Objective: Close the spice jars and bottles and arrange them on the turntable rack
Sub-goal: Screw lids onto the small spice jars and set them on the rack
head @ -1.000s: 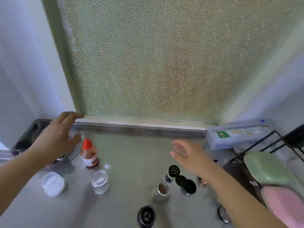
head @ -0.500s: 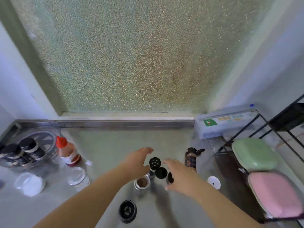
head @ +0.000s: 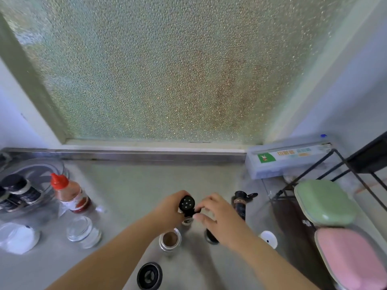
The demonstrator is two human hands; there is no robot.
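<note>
My left hand point(head: 170, 209) grips a small spice jar with a black perforated shaker top point(head: 187, 203), lifted over the counter. My right hand point(head: 217, 216) pinches the jar's black flip lid point(head: 198, 210), which hangs open at its side. Below them stands an uncapped jar of brown spice point(head: 170, 240). A loose black lid point(head: 149, 276) lies at the front. The clear turntable rack point(head: 55, 166) at far left holds several black-capped jars point(head: 19, 186). A red-capped sauce bottle point(head: 70, 194), an open glass jar point(head: 80, 230) and a white lid point(head: 21, 239) sit beside it.
A dark bottle with an open flip cap point(head: 240, 203) stands right of my hands, a small white cap point(head: 268, 238) near it. A black wire rack point(head: 326, 164) with green point(head: 324, 203) and pink point(head: 351, 258) boxes fills the right side. A wrap box point(head: 289, 159) lies by the frosted window.
My left hand left the turntable and came to the middle, closing round the shaker jar. My right hand came in and took its flip lid. The view shifted right.
</note>
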